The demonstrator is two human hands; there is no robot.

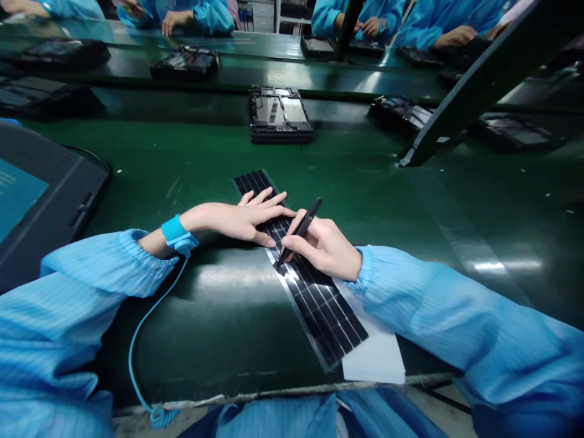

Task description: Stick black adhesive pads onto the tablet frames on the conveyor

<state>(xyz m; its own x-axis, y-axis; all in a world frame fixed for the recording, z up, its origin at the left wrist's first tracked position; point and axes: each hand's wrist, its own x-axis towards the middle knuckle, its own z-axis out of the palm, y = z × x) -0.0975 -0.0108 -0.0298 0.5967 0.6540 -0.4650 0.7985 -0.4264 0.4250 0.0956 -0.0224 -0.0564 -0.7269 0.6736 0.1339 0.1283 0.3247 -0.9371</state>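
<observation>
Nearest the lens: the blue ribbed sleeves of a smock (82, 292), gathered at both wrists. I log a blue wrist strap (179, 236) on the left wrist, its coiled cord (157, 416) trailing over the edge of the glossy green bench (219, 328).

Mid-bench lies a long, flat dark strip (319, 310), a grid of glassy rectangular cells inside a silvery border. Its long axis runs from lower right to upper left, its far end pointing away from me and slightly left. Its near end lies on a matte white sheet (376, 353).

The left hand (241, 222) has an open grip, fingers spread flat across the strip. The right hand (323, 249) has a closed grip on a slim black pen-shaped tool (301, 228), its tip down on the strip.

Dark device frames (279, 114) sit farther along the bench; co-workers' hands (176, 21) show beyond.
</observation>
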